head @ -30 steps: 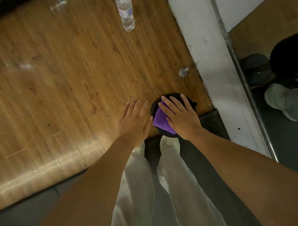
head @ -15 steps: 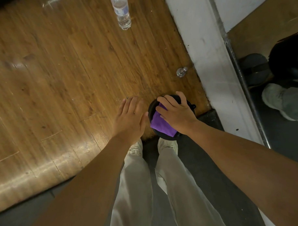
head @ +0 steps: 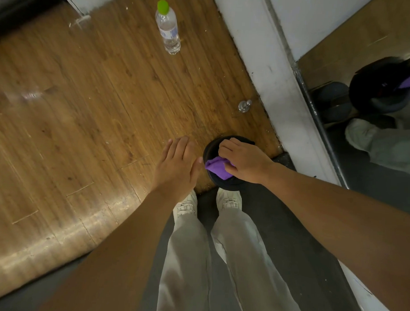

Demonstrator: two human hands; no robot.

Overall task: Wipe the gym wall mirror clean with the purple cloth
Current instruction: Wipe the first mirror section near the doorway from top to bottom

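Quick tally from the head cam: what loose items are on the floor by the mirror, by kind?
Clear plastic water bottle with green cap: 1
Purple cloth, gripped by the right hand: 1
Round black container: 1
Small metal knob: 1
Total: 4

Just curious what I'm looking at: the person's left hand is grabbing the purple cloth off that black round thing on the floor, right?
Not quite: the head view shows the right hand gripping the purple cloth on the black round object. The left hand hangs open beside it.
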